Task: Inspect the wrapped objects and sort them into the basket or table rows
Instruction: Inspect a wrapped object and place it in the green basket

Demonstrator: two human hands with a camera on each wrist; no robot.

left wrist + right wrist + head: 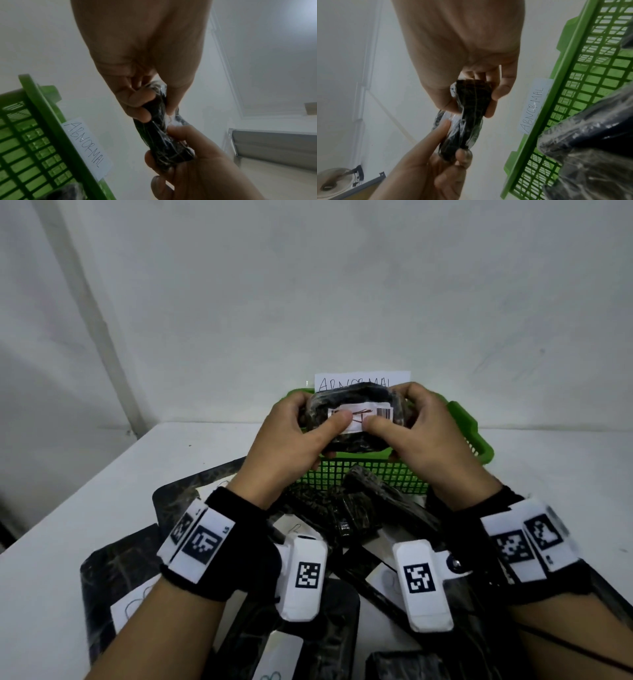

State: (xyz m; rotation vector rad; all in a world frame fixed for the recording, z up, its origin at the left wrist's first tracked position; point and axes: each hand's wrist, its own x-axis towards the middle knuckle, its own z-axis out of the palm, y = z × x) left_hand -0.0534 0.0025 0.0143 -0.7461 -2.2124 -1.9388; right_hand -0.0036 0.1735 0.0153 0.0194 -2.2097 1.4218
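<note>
Table (61, 508): white, running back to a pale wall behind the basket. Carrying everything here.

Basket (469, 436): green plastic lattice, sitting at the far side of the table, against the wall. At least one dark wrapped object is lying inside it, showing in the right wrist view (590, 135); how many more, cannot tell.

Pile (342, 518): black wrapped objects of mixed sizes, lying loose and overlapping on the table on the near side of the basket. Several are showing white stickers with pen marks. Marks too small to read.

Sign (362, 381): white paper fixed to the far rim of the basket, standing up against the wall. Hand-lettered "ABNORMAL", reading clear in both wrist views.

Left hand (291, 436): raised above the basket's near rim. Grip is closing on the left end of the bundle, thumb on the front face, fingers wrapping behind.

Right hand (424, 436): mirroring it on the bundle's right end, thumb in front, fingers curling behind. Both wrists are wearing black bands with white marker blocks.

Bundle (356, 419): small, black, in clear film, being held level between the two hands above the basket, off the table. Wrist views are showing it thin, edge-on, film crinkled.

Label (359, 417): white sticker on the bundle's front face, facing the head camera. Barcode at its right end, a red scrawl in the middle; both thumbs are pressing on its lower edge.
</note>
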